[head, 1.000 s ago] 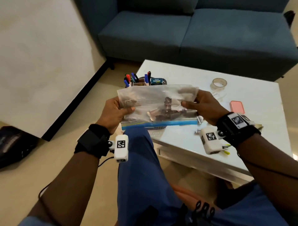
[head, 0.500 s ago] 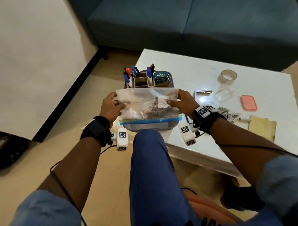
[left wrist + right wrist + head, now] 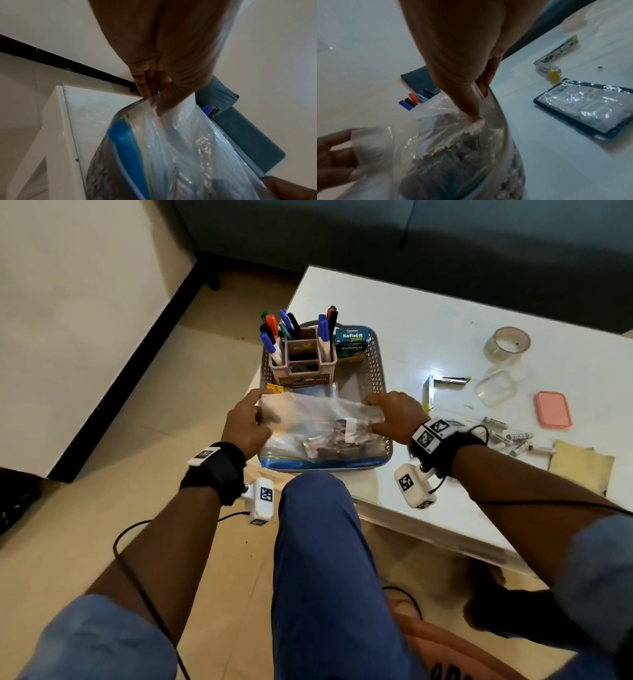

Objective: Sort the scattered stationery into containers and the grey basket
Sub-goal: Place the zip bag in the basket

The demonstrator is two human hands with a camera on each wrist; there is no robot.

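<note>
Both hands hold one clear zip bag (image 3: 318,429) by its two upper corners. The left hand (image 3: 245,426) pinches the left corner between thumb and fingers; the right hand (image 3: 394,414) pinches the right corner the same way. The bag hangs over the near end of the grey basket (image 3: 378,361), its blue zip strip at the bottom edge, level with the basket's near rim. Whether it touches the basket I cannot tell. Dark small items show through the plastic.

At the basket's far end stands a pink pen holder (image 3: 303,356) full of markers, with a small teal box (image 3: 352,342) just beside it. The basket sits at the left corner of the white surface (image 3: 428,320). To the right on the surface lie a tape roll (image 3: 507,344), a clear container (image 3: 496,388), its pink lid (image 3: 553,409), a stapler (image 3: 445,385) opened out, several batteries (image 3: 510,438) and a yellow cloth (image 3: 582,465).
</note>
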